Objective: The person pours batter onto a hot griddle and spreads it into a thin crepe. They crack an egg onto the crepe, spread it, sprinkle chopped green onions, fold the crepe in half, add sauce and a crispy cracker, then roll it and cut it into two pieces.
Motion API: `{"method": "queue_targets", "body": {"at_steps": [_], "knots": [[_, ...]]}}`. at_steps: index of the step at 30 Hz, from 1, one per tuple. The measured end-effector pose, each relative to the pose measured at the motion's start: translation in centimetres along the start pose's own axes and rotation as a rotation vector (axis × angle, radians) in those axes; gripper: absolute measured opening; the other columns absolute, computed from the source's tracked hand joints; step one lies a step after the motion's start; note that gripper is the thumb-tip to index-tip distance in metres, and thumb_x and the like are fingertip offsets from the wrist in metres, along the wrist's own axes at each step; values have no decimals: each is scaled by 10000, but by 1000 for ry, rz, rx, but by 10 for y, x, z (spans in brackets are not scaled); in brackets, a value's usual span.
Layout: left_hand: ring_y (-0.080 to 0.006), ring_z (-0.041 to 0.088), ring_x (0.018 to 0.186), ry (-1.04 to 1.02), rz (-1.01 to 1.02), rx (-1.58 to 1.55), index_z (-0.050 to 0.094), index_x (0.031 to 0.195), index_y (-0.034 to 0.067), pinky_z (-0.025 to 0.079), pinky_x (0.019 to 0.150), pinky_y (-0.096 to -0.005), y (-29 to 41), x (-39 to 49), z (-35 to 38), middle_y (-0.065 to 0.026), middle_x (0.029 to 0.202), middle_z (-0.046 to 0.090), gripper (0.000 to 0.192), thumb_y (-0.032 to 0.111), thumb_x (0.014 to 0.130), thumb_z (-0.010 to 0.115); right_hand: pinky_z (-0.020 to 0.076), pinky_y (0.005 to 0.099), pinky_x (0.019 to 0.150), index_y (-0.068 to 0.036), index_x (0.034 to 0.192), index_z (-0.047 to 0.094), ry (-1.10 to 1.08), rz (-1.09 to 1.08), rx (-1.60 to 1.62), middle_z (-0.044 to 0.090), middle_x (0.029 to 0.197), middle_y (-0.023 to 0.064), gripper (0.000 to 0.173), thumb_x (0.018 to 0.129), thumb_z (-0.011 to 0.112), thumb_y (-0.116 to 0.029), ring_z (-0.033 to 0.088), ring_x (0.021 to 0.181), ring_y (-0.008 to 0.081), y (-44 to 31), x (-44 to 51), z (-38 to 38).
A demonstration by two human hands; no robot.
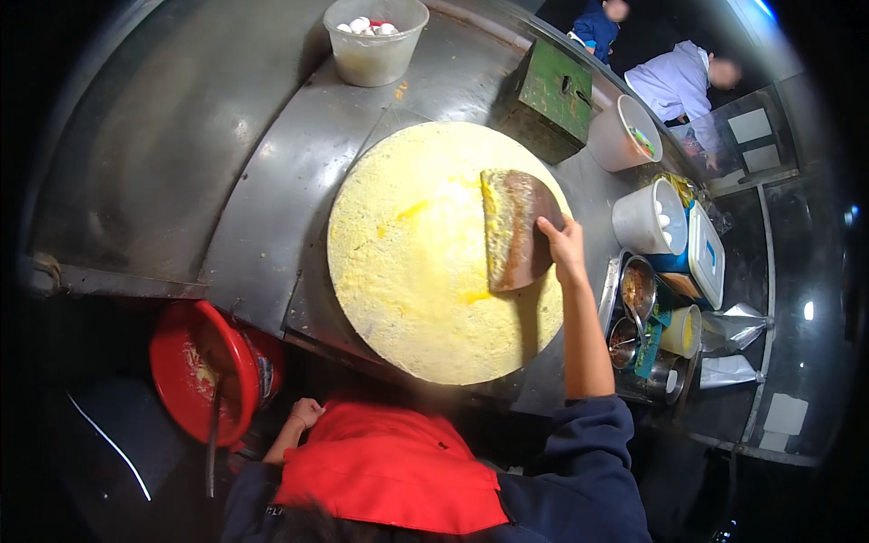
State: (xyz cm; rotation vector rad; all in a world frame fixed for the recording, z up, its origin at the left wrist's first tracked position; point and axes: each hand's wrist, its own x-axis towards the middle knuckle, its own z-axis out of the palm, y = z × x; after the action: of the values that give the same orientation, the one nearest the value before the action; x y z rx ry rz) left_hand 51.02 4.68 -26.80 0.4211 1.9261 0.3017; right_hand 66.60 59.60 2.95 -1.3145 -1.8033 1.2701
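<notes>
A large round yellow crepe (pixel 407 258) with darker egg streaks covers a round griddle in front of me. My right hand (pixel 565 246) grips a broad half-round scraper (pixel 526 231) by its curved edge, thumb on top. The scraper is over the right part of the crepe, its straight edge facing left and smeared with yellow batter and brown residue. Whether that edge touches the crepe, I cannot tell. My left hand (pixel 307 412) is low beside the red apron (pixel 394 468), fingers curled, with nothing visible in it.
A green metal box (pixel 553 102) stands behind the griddle. Tubs of eggs (pixel 377 58) (pixel 648 217) are at the back and right. Steel bowls with sauce (pixel 638 285) sit to the right. A red bucket (pixel 163 373) with a ladle is lower left. Two people are beyond the counter.
</notes>
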Motion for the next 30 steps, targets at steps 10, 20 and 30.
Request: {"method": "queue_targets", "body": {"at_steps": [10,20,30], "knots": [[-227,630,686,185,-33,-83,645,722,51,485,640,-340,6,-16,28,-138,719,640,133,182,733,668,486,379,755,13,963,640,-15,-724,-601,641,946,166,213,770,570,-43,614,855,305,24,-26,12],[-168,597,566,308,-29,-370,595,662,39,496,540,-314,-4,4,63,-88,613,608,86,70,693,669,492,356,544,-125,960,649,36,-525,-677,617,673,134,283,692,571,-75,614,585,266,-20,-102,-36],[-171,608,626,331,-63,-286,624,662,68,488,610,-303,-18,-12,60,-77,662,637,58,12,665,614,477,425,537,-95,921,629,-230,-374,-935,554,560,158,211,725,567,-141,576,553,352,-42,-145,39]]}}
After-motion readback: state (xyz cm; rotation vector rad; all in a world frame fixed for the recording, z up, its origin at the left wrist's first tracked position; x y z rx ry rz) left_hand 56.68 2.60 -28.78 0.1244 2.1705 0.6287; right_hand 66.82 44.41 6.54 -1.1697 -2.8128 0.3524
